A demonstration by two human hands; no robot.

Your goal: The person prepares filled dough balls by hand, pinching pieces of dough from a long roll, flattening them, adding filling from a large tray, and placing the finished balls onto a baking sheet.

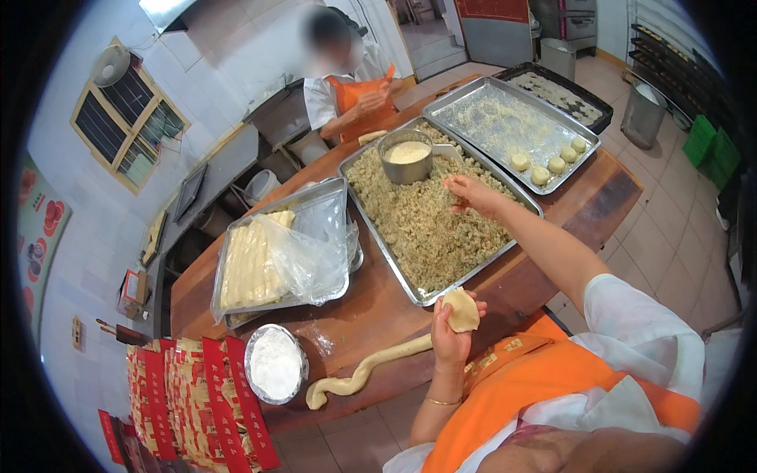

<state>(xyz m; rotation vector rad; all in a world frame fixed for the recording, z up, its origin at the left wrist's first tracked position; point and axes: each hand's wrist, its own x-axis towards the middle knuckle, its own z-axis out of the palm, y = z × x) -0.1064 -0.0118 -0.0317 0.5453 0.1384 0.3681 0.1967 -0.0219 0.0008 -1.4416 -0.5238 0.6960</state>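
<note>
My left hand (450,340) is closed around a flat, pale round of dough (464,310), held above the table's near edge. Stretched out over a large metal tray (409,288) of crumbly, greenish-brown filling (418,236), my right hand (471,195) has its fingers slightly curled and apart, and I see nothing in them. A round metal container (408,168) of pale yellow grains sits in the filling. A long dough rope (371,369) lies on the table left of my left hand. Beyond the filling, another tray (473,126) carries several round dough balls (557,165).
A bowl of white flour (274,364) stands at the table's left end. Behind it, dough logs (252,264) lie in a tray partly under clear plastic (307,260). Across the table (579,209) stands a person in an orange apron (359,98). Red-and-gold packaging (193,402) is stacked lower left.
</note>
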